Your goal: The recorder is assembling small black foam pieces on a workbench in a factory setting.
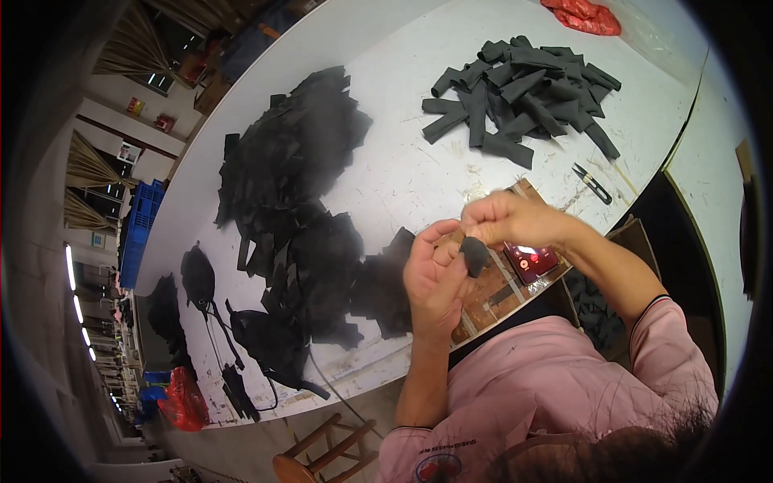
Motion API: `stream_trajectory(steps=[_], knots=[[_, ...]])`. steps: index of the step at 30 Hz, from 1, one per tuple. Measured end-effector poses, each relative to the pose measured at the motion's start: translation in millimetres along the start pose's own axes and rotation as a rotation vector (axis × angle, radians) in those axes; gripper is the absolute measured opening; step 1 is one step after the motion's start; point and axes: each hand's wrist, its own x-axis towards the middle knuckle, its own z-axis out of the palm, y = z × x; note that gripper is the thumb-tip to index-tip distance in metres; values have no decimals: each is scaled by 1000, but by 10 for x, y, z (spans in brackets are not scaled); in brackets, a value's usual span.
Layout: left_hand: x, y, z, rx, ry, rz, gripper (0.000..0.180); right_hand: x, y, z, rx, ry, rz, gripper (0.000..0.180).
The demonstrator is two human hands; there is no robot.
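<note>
Item, far left: one blue crate [143, 211], beyond the white table [394, 121]. One red plastic bag [183, 401]. One broad heap of flat black cloth [294, 153]. My left hand [435, 278], fingers and thumb closed on one small dark grey cloth piece [474, 257], which sits between my two hands. My right hand [503, 221], blurred, fingertips bunched just beside that piece; whether they grip it, I cannot tell. One pile of dark grey cloth tubes [523, 92]. One lit phone [538, 264]. One pair of snips [596, 187].

Small dark-grey fabric piece [475, 258], partly hidden
</note>
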Motion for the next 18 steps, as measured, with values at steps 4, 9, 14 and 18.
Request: stream_trajectory(steps=[4, 9, 14, 18], knots=[[-28, -294, -295, -260, -18, -155, 29, -87, 404, -22, 79, 68, 40, 23], [-1, -109, -107, -297, -73, -136, 37, -117, 145, 17, -15, 63, 18, 23], [-16, -201, -142, -420, 56, -194, 27, -84, 192, 45, -120, 112, 18, 23], [-54, -269, -109, 38, 232, -183, 27, -120, 446, -10, 51, 152, 53, 23]])
